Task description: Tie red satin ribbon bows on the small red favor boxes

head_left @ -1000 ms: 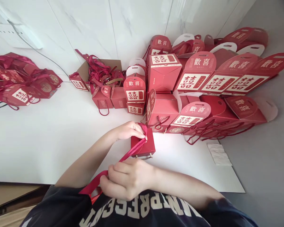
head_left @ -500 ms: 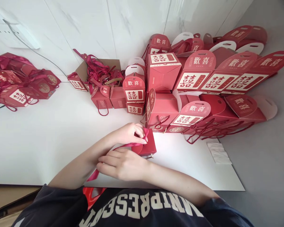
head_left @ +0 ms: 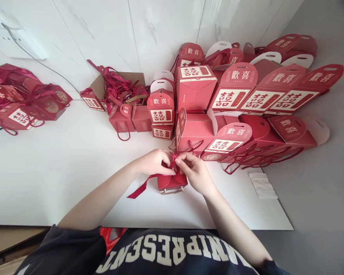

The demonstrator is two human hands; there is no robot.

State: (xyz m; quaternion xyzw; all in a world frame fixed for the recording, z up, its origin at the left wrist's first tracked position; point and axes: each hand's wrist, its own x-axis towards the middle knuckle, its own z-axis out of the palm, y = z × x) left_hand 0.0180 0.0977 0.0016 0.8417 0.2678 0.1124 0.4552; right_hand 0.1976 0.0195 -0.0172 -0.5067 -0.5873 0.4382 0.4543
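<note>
A small red gift box (head_left: 172, 181) sits on the white table in front of me, its twisted cord handle at the near side. Dark red ribbon (head_left: 143, 186) runs over its top, one tail trailing left onto the table. My left hand (head_left: 157, 162) pinches the ribbon above the box from the left. From the right, my right hand (head_left: 195, 170) pinches the ribbon between thumb and forefinger, close to the left fingertips. The fingers partly hide the ribbon where it crosses.
Red boxes with rounded tops (head_left: 232, 91) are stacked at the right. An open carton (head_left: 96, 88) of ribbons stands by the wall. Ribboned boxes (head_left: 20, 114) lie at the far left. A folded white tissue (head_left: 263, 185) rests near the table's right edge.
My right hand has swung from the left of the box to its right side and now pinches the ribbon at the top. The ribbon's tail now hangs loose at the left.
</note>
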